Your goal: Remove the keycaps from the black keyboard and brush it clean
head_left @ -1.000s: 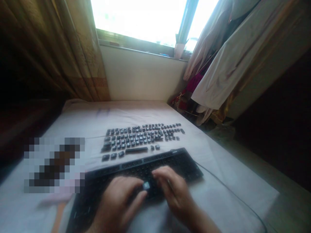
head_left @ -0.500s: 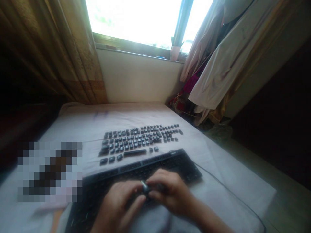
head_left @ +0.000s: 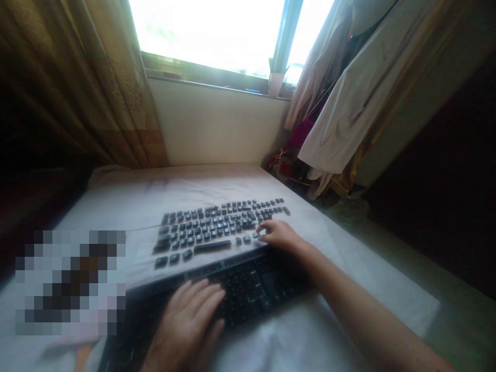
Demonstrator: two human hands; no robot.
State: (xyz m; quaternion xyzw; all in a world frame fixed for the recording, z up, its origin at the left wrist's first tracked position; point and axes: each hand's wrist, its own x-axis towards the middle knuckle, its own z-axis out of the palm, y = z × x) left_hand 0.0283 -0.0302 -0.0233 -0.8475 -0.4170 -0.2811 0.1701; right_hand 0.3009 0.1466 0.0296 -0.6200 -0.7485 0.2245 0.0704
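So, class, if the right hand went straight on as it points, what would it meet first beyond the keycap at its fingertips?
Going leftward, the right hand would probably meet the next loose keycap, in the row nearest the keyboard; depth is unclear.

Window (head_left: 209,39) glare's blown out, L & R sides dim, keyboard (head_left: 240,284) blurry, lower-L patch (head_left: 72,284) pixelated.

Your keyboard (head_left: 248,289) and your keycaps (head_left: 219,226) are black, your sheet (head_left: 349,248) whitish, the curtain (head_left: 96,77) gold-brown with a faint pattern, one cloth (head_left: 302,133) magenta.
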